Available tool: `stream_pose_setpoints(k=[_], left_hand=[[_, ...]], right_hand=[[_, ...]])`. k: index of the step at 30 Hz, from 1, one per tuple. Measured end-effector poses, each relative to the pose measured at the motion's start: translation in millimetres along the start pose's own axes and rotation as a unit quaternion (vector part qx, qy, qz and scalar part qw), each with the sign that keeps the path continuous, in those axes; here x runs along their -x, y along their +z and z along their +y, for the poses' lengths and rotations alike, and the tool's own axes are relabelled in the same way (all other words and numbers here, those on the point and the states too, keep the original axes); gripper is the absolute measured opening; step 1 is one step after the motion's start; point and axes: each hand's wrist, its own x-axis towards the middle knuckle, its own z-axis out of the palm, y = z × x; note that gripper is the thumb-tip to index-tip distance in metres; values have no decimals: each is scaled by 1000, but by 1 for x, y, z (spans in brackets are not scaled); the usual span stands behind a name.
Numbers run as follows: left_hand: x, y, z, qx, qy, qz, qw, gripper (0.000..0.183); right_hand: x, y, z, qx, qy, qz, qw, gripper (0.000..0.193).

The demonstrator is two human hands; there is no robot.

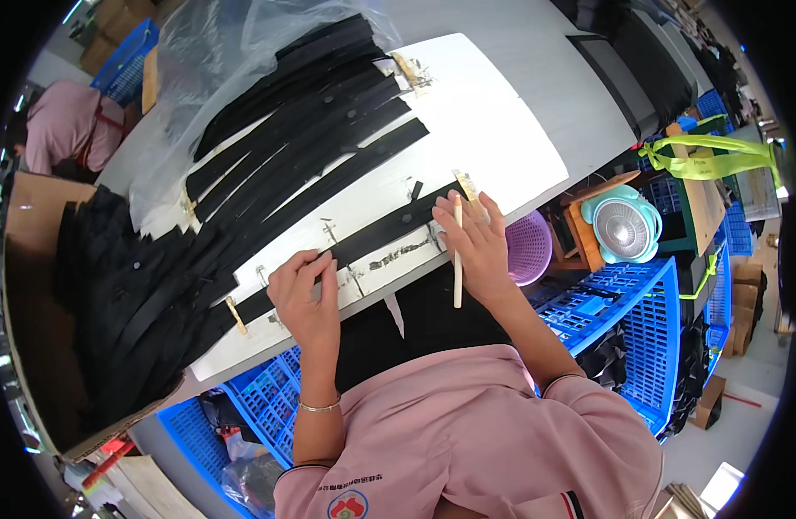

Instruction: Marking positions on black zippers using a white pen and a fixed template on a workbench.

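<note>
A long black fabric strip (381, 231) lies slantwise along the near edge of a white board (510, 130). My left hand (305, 290) is closed, its thumb and fingers pinching or pressing the strip near its middle. My right hand (480, 251) holds a slim cream-coloured stick, like a pencil (458, 272), while its fingertips reach the strip's right end. Dark marks are drawn on the board beside the strip. A tan tape piece (235, 316) sits at the strip's left part, and another tape patch (465, 184) lies by its right end. A small black scrap (416, 189) rests above the strip.
Many black strips (311, 121) spread over the board and spill into a cardboard box (35, 225) at left. Clear plastic sheeting (190, 95) lies behind them. Blue crates (653, 337), a purple basket (529, 248) and a teal fan (623, 223) stand right. Another person (73, 125) bends at far left.
</note>
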Motion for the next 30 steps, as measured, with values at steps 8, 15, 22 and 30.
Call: stream_pose_setpoints(k=[8,15,22,30], left_hand=[[-5,6,16,-18,-4,-32,999,21],[-32,65,69,78,173,-214,958,32],[-26,62,55,13,60,-115,992,37],[-24,77,58,32,89,-95,991,14]], right_hand=[[3,1,5,14,-5,23,1000,31],[3,4,3,-6,12,44,999,29],[4,0,8,-31,7,20,999,31],[-4,-12,10,-39,-7,-5,999,36]])
